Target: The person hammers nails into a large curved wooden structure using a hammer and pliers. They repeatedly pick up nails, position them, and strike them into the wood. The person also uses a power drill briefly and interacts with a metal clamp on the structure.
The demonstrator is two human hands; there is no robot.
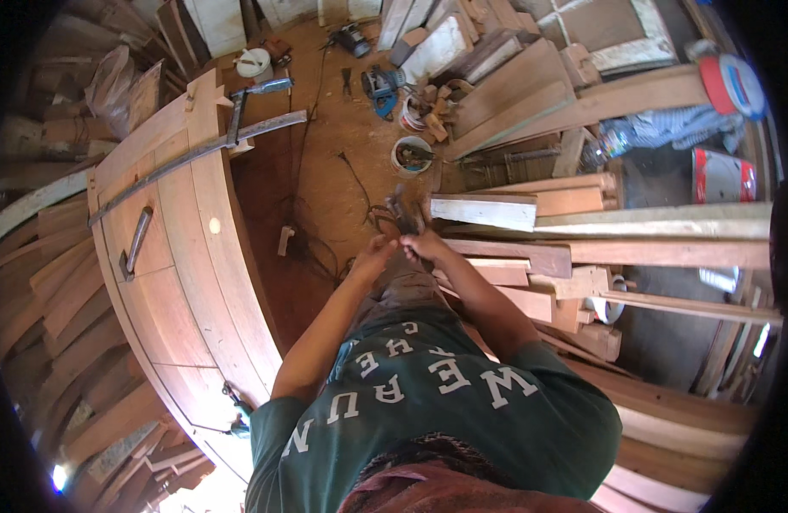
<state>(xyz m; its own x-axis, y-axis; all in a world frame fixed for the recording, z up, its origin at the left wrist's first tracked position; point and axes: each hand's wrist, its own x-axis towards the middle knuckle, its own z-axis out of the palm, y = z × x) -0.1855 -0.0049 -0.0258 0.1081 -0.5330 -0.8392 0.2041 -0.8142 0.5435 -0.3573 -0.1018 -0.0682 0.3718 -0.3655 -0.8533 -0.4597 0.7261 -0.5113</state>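
My two hands meet low in front of my body. My right hand (424, 246) is closed around a dark metal tool (401, 209) that points away from me; its exact kind is unclear. Against it, my left hand (377, 256) has its fingers pinched together, and what they hold is too small to make out. To my left lies a large wooden panel (180, 222) of joined boards. A hammer-like tool (138, 242) with a dark handle rests on it. Across the panel's far end runs a long metal bar clamp (197, 154) with a blue handle.
Stacked boards (650, 251) crowd my right side. Ahead on the dusty floor stand a bucket of tools (412, 156), a blue power tool (382, 89) and a white tub (253, 62). A cable (302, 171) trails over the floor. More timber (86, 321) lies beyond the panel.
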